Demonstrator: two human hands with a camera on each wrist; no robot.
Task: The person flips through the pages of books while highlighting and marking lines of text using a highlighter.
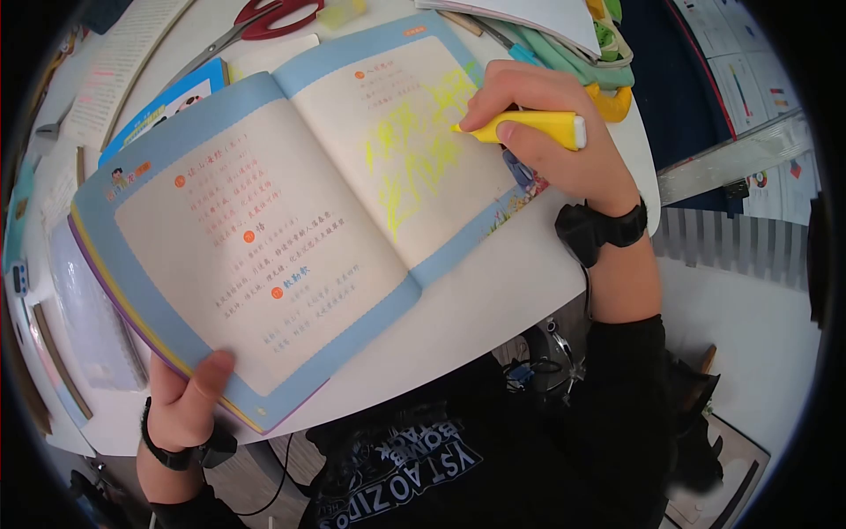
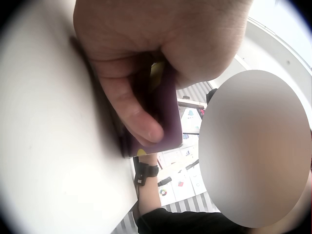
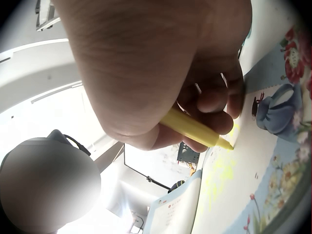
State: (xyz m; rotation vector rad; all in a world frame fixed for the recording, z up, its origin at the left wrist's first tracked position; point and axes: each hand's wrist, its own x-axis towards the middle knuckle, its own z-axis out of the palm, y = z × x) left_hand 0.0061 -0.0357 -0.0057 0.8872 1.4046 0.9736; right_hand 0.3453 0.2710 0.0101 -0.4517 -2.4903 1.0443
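An open book (image 1: 264,203) with blue page borders lies tilted on the white table. My right hand (image 1: 555,132) pinches a yellow highlighter (image 1: 538,128) over the right page, its tip at bright yellow strokes (image 1: 414,159). In the right wrist view, the highlighter (image 3: 192,127) points down at the page, held by my right hand (image 3: 156,63). My left hand (image 1: 189,401) grips the book's lower left edge, thumb on the page. The left wrist view shows my left hand (image 2: 156,44) with fingers curled under the purple cover (image 2: 170,117).
Red-handled scissors (image 1: 264,22) and a blue booklet (image 1: 167,106) lie beyond the book. At the back right are a green and yellow pouch (image 1: 608,97) and a blue-capped pen (image 1: 520,53). A clear plastic packet (image 1: 97,309) lies at the left. The table's front edge runs below the book.
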